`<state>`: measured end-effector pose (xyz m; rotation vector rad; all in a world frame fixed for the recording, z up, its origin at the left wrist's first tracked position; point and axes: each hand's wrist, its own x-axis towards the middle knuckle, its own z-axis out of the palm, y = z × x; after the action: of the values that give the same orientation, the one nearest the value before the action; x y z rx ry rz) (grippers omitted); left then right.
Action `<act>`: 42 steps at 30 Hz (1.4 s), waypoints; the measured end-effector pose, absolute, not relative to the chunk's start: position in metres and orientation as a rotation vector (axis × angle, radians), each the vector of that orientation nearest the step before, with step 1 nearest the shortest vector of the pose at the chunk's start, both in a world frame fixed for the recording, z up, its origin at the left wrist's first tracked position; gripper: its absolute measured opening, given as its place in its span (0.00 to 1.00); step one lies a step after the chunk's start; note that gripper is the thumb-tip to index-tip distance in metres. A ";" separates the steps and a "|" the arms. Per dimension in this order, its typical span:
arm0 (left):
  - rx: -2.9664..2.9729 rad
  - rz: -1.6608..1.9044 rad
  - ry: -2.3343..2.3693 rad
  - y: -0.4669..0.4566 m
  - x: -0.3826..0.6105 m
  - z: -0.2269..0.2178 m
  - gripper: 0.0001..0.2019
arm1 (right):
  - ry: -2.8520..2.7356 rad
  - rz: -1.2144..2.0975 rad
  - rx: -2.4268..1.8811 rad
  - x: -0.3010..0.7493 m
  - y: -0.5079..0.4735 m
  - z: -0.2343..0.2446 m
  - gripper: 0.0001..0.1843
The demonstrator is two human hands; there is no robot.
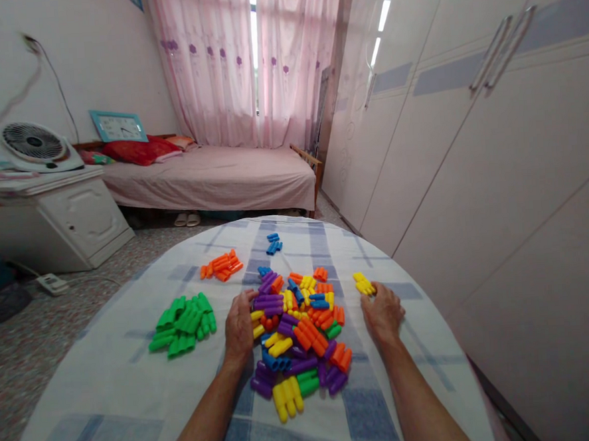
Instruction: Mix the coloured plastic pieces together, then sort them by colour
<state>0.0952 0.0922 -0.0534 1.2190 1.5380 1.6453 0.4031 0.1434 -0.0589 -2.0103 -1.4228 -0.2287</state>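
Looks partway to me: green blocks (186, 325), orange blocks (222, 266), blue blocks (274, 247) and yellow blocks (364, 287) sit in separate one-colour groups on the table (114, 378), with a big mixed pile (310, 336) left in the middle. Left hand (238, 327) is at the pile's left edge, fingers loosely curled by the purple blocks (268, 306), can't tell if gripping; right hand's (384, 311) bent fingers touch the yellow group, can't tell whether they pinch a piece.

Upper left: white fan (34, 142) on white cabinet (89, 216). Just right, blue-framed clock (119, 129), tilted, beside red pillow (138, 151) on pink-covered bed (236, 174); pale slippers (193, 219) beneath. Top centre: pink curtains (206, 79). Right side: tall pale wardrobe (472, 189), metal handles (512, 47).
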 end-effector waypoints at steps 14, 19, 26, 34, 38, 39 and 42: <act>1.254 1.631 1.552 0.092 0.095 -0.052 0.26 | -1.914 0.364 -1.352 0.346 0.126 -0.038 0.16; 1.274 1.638 1.554 0.092 0.094 -0.054 0.25 | -1.869 0.509 -1.315 0.348 0.130 -0.043 0.16; 1.310 1.671 1.549 0.093 0.094 -0.054 0.26 | -1.692 0.379 -1.348 0.356 0.137 -0.050 0.17; 1.291 1.669 1.531 0.093 0.094 -0.055 0.27 | -1.347 0.078 -1.660 0.400 0.148 -0.049 0.24; 1.281 1.666 1.536 0.095 0.093 -0.058 0.27 | -1.265 0.045 -1.928 0.416 0.149 -0.050 0.24; 1.270 1.667 1.532 0.095 0.093 -0.059 0.27 | -1.257 0.057 -2.010 0.418 0.148 -0.050 0.24; 1.240 1.655 1.525 0.097 0.092 -0.063 0.27 | -1.262 0.093 -2.153 0.418 0.147 -0.052 0.24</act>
<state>0.0919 0.0969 -0.0629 1.2400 1.5246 1.6550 0.4182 0.1471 -0.0517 -2.1525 -1.2617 0.0927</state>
